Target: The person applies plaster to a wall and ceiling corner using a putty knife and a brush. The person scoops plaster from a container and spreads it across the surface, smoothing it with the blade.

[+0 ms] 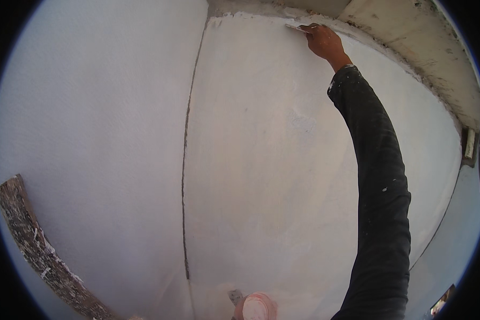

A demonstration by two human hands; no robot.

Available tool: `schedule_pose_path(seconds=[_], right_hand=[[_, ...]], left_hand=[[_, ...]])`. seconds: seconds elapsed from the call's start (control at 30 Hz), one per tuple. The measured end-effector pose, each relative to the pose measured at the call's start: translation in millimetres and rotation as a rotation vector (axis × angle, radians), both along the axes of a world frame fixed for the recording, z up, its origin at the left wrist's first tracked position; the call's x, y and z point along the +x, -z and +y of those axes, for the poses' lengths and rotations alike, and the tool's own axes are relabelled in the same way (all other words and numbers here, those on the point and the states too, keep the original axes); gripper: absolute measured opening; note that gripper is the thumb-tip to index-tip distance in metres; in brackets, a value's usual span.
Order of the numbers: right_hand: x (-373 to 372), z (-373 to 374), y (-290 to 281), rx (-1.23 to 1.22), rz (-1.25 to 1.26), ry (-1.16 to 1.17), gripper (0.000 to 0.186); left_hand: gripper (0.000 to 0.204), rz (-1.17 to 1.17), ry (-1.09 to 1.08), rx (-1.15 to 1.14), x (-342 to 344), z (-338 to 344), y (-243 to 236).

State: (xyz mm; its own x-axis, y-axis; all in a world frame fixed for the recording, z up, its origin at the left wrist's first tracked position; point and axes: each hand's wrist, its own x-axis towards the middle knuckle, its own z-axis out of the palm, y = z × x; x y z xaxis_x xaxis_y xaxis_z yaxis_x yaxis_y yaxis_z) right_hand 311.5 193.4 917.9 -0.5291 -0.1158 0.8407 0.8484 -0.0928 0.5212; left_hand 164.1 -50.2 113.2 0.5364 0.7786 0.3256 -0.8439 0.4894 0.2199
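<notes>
My right hand (325, 44) is raised to the top of a white-coated wall panel (261, 144), its arm in a dark sleeve (381, 181) with white spatters. Its fingers are closed round a thin, flat scraper (296, 28), whose edge lies at the wall close to the upper border. At the lower edge stands part of a pinkish tub (257, 306) with white paste in it. A small grey flat piece (234, 296) shows beside the tub. My left hand does not show.
A dark vertical gap (185, 160) splits the wall into two panels. Rough bare concrete (410, 48) runs overhead along the upper right. A weathered plank (37, 245) spattered with white crosses the lower left. A light-coloured block (469, 144) sits at the right corner.
</notes>
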Motion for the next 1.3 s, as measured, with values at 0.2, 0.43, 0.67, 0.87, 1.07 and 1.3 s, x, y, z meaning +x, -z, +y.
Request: schedule_pose_path(seconds=[0.2,0.43,0.67,0.87,1.07,1.3], right_hand=[[2.9,-8.9,197.0,-0.156,-0.193,-0.076,0.036],[73.1,-63.7,596.0,-0.801,-0.191,-0.033,0.060],[90.4,-121.5,640.3,-0.973,-0.046,-0.157,0.051],[46.8,-91.3,284.1,-0.074,0.162,-0.158,0.042],[15.5,-17.7,368.7,-0.281,0.058,-0.010,0.052],[2.2,-75.8,474.6,-0.707,0.083,-0.225,0.047]], left_hand=[[0.057,-0.009,-0.028,0.030,-3.0,-0.8,12.5],[0.065,-0.028,0.078,-0.027,-2.2,-3.7,10.8],[0.076,-0.053,0.134,-0.075,-7.0,-5.1,6.0],[0.086,-0.062,0.108,-0.018,-12.0,-6.3,7.2],[0.101,0.149,0.068,-0.198,-11.4,-7.0,-17.1],[0.109,0.062,-0.022,-0.027,-16.5,0.3,31.6]])
